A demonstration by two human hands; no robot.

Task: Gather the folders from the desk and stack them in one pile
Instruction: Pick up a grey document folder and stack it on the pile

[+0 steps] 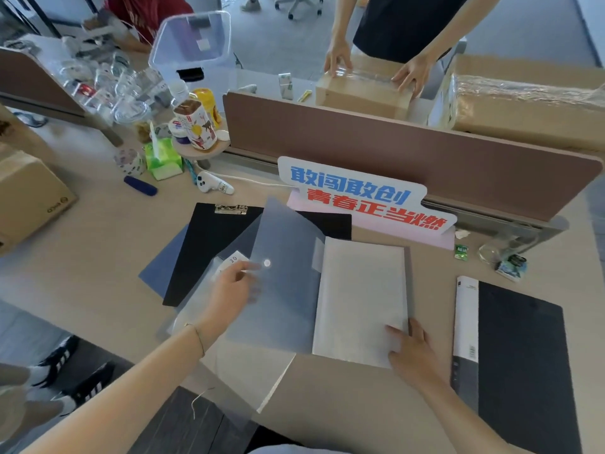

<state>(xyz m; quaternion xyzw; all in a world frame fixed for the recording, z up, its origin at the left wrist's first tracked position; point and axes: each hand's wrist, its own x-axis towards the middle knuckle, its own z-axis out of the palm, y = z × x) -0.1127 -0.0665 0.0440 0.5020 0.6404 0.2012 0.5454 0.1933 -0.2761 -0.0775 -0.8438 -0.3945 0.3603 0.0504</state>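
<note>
A loose heap of folders lies mid-desk: a black clipboard [209, 244] with a metal clip, a blue-grey folder [163, 267] under it, and a frosted translucent snap folder [288, 290] tilted up on top. My left hand [232, 290] grips that translucent folder at its left edge, fingers partly behind the sheet. A white booklet-like folder [360, 299] lies to the right, with my right hand [409, 348] pinching its near right corner. Another clear sleeve [248, 378] hangs over the desk's front edge. A black binder with a white spine [520, 355] lies at the far right.
A brown divider panel [409, 165] borders the desk's far side, with a blue-and-red lettered sign [360, 191] before it. Cups, tissues and bottles [183, 132] crowd the back left; a cardboard box [26, 198] sits left. Another person's hands rest on a box [363, 93] beyond.
</note>
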